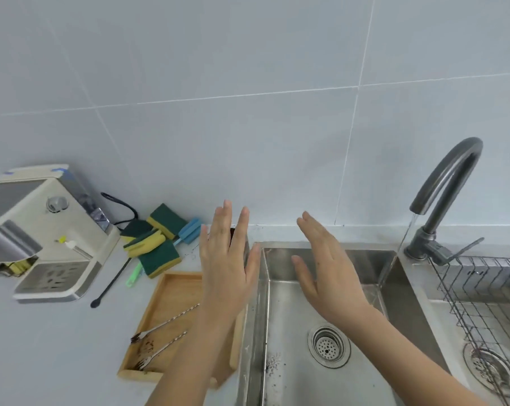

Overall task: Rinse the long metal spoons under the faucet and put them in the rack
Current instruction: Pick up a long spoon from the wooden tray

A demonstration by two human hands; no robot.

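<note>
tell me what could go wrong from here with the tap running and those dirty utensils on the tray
1. The faucet stream lands near the divider by the wire rack, so rinsing there may splash the counter.
2. The long utensils on the wooden tray end in small dirty prongs that could prick.

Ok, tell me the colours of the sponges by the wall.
Dark green on yellow sponges, clearest in the head view.

Counter: tray, sponges, machine.

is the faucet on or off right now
On: a stream of water falls from the faucet spout into the sink.
</note>
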